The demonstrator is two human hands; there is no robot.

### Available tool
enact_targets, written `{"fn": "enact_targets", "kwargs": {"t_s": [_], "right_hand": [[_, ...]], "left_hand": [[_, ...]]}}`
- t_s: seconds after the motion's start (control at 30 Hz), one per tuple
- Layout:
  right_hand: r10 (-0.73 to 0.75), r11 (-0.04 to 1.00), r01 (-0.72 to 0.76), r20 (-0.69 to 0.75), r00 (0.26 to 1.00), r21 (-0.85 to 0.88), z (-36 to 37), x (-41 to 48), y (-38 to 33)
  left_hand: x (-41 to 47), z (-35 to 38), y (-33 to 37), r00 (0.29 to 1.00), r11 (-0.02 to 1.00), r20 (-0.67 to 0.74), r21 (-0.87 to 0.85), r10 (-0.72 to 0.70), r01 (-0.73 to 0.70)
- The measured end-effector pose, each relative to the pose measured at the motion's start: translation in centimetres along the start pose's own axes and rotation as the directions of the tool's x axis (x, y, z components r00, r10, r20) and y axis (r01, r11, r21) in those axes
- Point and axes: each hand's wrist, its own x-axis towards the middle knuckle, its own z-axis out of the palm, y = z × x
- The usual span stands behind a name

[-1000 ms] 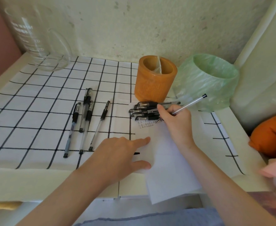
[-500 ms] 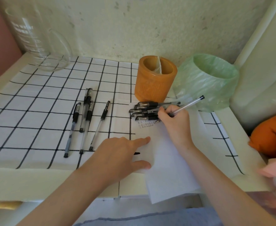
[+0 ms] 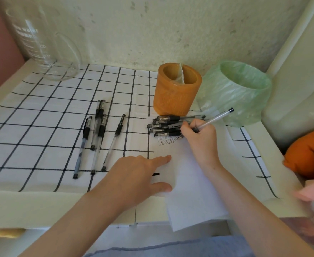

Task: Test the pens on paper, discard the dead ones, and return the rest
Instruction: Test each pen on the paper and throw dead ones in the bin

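right hand: fingers were curled round a clear pen, pinching it low on the barrel; its tip was down on the paper and its capped end tilted up towards the green bin.
left hand: lay flat with fingers straight, pressing on the paper's left edge and gripping nothing.
paper: a white sheet lay on the checked cloth, its near end hanging over the front edge of the counter; small rows of test marks sat near its far left corner, just beside the pen tip.
pen pile: several black-gripped pens lay bunched and touching at the far end of the paper, just in front of the orange holder.
four pens: lay roughly parallel on the cloth, left of the paper and well apart from the pile.
orange holder: stood upright at the back, with the green bin just to its right.
glass beaker: stood at the far left corner.
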Motion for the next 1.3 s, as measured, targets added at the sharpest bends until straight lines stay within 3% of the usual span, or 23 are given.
{"fn": "enact_targets", "kwargs": {"t_s": [1.3], "right_hand": [[-0.020,1.000,0.020,0.000,1.000,-0.019,-0.01,-0.15,-0.24]], "left_hand": [[-0.06,0.04,-0.02,1.000,1.000,-0.006,-0.018,0.004,-0.004]]}}
